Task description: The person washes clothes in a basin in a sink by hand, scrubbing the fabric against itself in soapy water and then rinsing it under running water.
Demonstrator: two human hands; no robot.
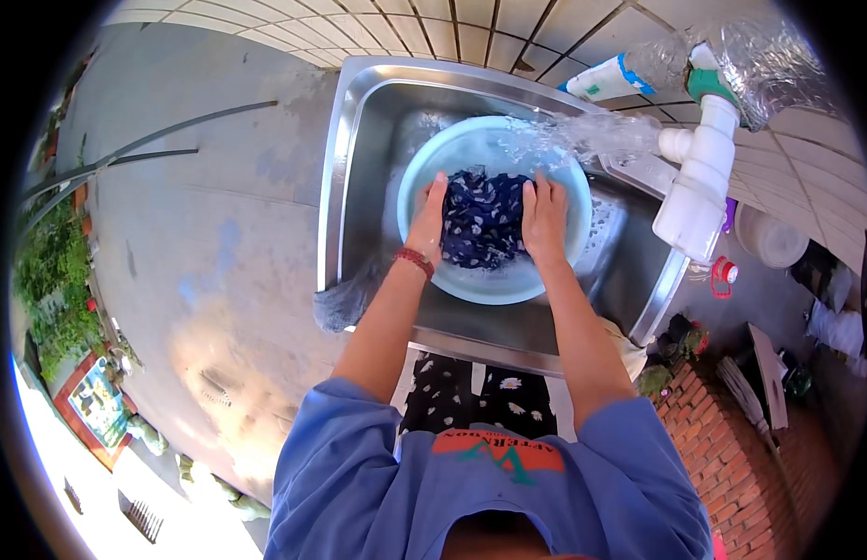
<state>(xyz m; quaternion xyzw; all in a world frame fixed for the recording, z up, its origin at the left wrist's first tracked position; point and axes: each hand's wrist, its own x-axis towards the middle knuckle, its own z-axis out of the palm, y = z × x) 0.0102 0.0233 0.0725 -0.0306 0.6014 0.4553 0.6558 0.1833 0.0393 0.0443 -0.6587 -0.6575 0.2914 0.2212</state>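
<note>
A white plastic pipe [699, 182] hangs over the steel sink's rim [333, 177], beside a brick wall [732, 448].

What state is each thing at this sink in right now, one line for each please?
White pipe tap: running, water streaming out.
Light blue basin: upright in the steel sink, water pouring in.
Dark patterned cloth: wet, bunched in the basin.
Left hand: closed grip on the cloth.
Right hand: closed grip on the cloth.

A cloth [482, 220] lies in a basin [424, 168] inside the sink [359, 168], between both hands, pipe [699, 177] at right.
</note>
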